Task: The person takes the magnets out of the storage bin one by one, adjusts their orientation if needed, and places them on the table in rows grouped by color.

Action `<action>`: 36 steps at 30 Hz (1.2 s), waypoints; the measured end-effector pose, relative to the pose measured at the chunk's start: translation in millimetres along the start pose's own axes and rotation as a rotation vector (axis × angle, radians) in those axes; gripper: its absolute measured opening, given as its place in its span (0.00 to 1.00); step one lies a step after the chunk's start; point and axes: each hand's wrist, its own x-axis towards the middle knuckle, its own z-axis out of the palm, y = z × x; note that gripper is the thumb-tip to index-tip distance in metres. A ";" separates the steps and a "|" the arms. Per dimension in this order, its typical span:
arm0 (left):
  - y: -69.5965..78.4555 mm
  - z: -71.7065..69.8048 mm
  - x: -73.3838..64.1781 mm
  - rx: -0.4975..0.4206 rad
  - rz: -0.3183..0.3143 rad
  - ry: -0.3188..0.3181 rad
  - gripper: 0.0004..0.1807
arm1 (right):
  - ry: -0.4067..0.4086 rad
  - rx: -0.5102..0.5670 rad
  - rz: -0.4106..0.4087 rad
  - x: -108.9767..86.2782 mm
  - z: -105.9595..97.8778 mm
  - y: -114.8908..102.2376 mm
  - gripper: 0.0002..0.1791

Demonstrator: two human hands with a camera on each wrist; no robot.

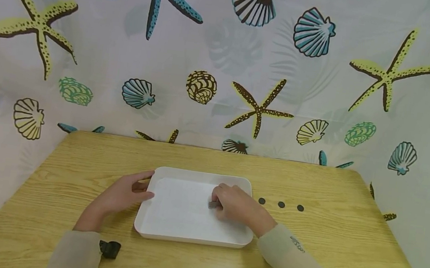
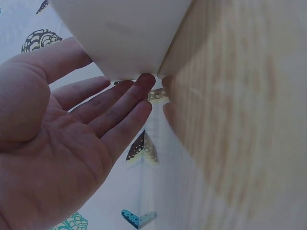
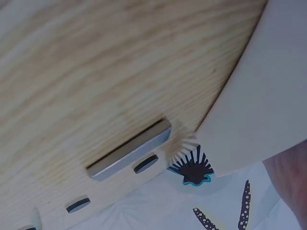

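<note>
A white rectangular tray (image 1: 179, 210) sits on the wooden table. My left hand (image 1: 124, 194) is at its left side, thumb and fingertips right at the rim; in the left wrist view, the fingers (image 2: 115, 103) reach out nearly straight along the tray's outer wall. Over the right half of the tray, my right hand (image 1: 232, 203) pinches a small dark grey piece (image 1: 214, 204), mostly covered by the curled fingers; I cannot tell its kind. The right wrist view catches only an edge of that hand (image 3: 290, 177), beyond the tray wall (image 3: 261, 96).
Three dark round discs (image 1: 281, 204) lie in a row right of the tray. A grey metal bar (image 3: 132, 148) lies beside them, hidden behind my right arm in the head view. Near my left sleeve is a black object (image 1: 110, 249). A patterned curtain (image 1: 210, 106) hangs behind the table (image 1: 326, 241).
</note>
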 end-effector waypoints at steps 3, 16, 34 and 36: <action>-0.4 0.2 0.2 -0.003 -0.002 -0.002 0.39 | -0.008 0.031 0.014 -0.2 -0.6 0.2 0.06; -2.4 0.7 2.0 -0.006 -0.004 -0.003 0.40 | -0.020 0.130 0.040 -2.3 -2.0 2.6 0.02; -3.9 1.2 1.9 -0.011 -0.012 -0.006 0.41 | 0.101 0.141 -0.010 -16.2 -22.7 9.4 0.04; -3.9 1.3 1.6 -0.009 -0.011 -0.006 0.41 | 0.095 0.148 0.013 -19.4 -24.9 11.2 0.03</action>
